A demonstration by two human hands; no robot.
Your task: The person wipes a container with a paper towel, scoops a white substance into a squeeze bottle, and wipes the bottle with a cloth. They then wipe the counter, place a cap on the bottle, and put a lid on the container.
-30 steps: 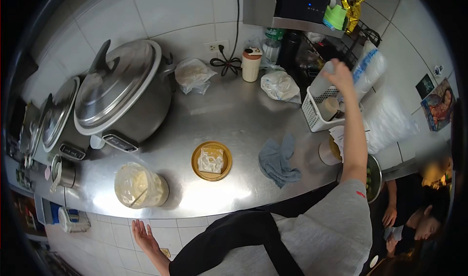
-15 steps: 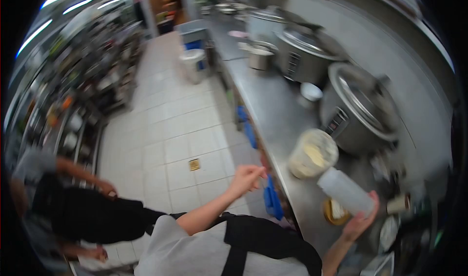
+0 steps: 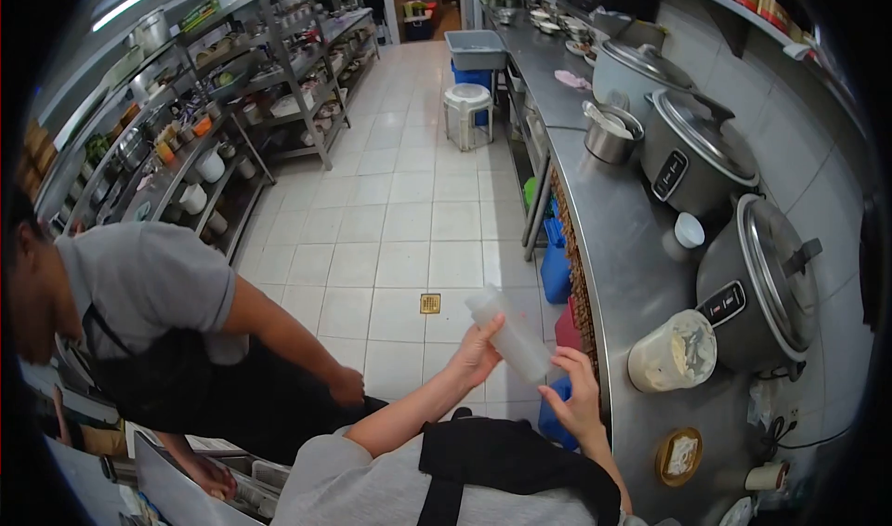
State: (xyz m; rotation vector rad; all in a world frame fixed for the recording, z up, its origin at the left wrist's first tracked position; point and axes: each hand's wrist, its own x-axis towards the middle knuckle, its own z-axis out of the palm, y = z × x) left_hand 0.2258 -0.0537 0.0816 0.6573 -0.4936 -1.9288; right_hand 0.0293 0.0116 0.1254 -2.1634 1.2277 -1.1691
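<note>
A translucent white plastic bottle (image 3: 522, 345) is tilted in front of me, above the floor beside the counter. My left hand (image 3: 478, 351) wraps around it near its narrower far end. At the wider near end is my right hand (image 3: 578, 398), its thumb and fingers apart and the fingertips right by the bottle's edge. On the steel counter to the right stands a large clear tub (image 3: 673, 351) with creamy residue on its walls. Closer to me on the counter lies a round brown lid (image 3: 679, 456) with a white patch on it.
Big rice cookers (image 3: 757, 284) line the wall side of the steel counter (image 3: 618, 275), with a small white cup (image 3: 688, 230) and a metal pot (image 3: 613, 134) near them. A co-worker (image 3: 177, 331) in a black apron leans over at my left. Shelving (image 3: 279, 80) stands beyond.
The bottle has gone from my right hand over the counter to my left hand over the floor. My view has turned, and the co-worker appears closer and bent forward.
</note>
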